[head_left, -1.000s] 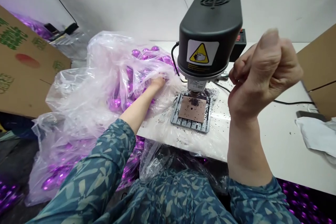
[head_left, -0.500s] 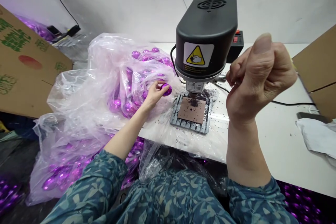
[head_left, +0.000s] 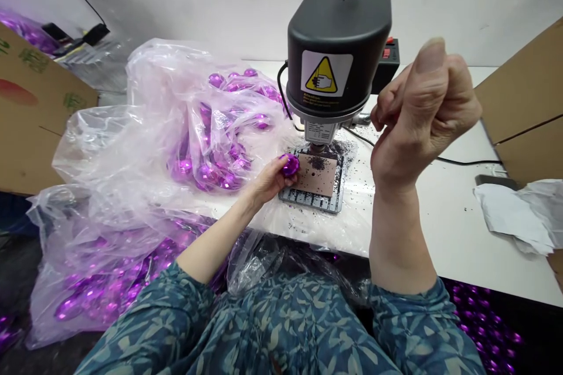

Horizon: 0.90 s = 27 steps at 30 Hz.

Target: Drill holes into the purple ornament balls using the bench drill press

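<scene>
A shiny purple faceted ball (head_left: 290,165) is pinched in the fingers of my left hand (head_left: 271,180), at the left edge of a brown square board (head_left: 319,183). A small dark hole shows in the board, with black shavings scattered over it. The board lies on the grey slotted base (head_left: 310,201) of a small black drill press (head_left: 336,41). My right hand (head_left: 424,111) is closed in a fist at the end of the press's metal lever (head_left: 363,119); the fingers hide the lever's grip.
Clear plastic bags (head_left: 149,94) with many purple balls spread over the left of the white table (head_left: 444,217). Cardboard boxes (head_left: 35,111) stand at both sides. Crumpled white paper (head_left: 510,217) lies at the right, and a black cable (head_left: 466,160) crosses the tabletop.
My left hand has moved right and slightly down with the purple ball, from beside the bag to the board's edge. My right hand stays at the lever. The view has shifted slightly.
</scene>
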Available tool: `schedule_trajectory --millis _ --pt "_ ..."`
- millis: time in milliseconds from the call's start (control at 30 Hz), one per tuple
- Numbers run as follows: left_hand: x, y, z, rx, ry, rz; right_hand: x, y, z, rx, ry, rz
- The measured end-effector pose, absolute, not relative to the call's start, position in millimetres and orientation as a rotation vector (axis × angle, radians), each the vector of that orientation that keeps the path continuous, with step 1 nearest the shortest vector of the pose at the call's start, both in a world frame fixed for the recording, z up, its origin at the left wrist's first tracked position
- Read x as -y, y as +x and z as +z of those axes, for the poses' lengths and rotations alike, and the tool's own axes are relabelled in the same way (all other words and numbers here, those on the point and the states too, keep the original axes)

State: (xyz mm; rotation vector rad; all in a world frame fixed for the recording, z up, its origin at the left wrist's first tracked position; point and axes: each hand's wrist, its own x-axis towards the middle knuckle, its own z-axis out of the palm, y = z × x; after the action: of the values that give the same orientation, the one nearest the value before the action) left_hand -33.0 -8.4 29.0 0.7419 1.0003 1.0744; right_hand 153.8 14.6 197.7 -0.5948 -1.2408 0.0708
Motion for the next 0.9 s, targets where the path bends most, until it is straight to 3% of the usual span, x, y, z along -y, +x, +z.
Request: schedule_trajectory --millis 333,900 --pt "6 -38 19 -1.079 1.292 1.115 -9 151 201 1.197 -0.507 0.165" --pt "-16 -32 3 -1.049 1.507 0.998 -7 148 200 1.163 -0.381 0.199"
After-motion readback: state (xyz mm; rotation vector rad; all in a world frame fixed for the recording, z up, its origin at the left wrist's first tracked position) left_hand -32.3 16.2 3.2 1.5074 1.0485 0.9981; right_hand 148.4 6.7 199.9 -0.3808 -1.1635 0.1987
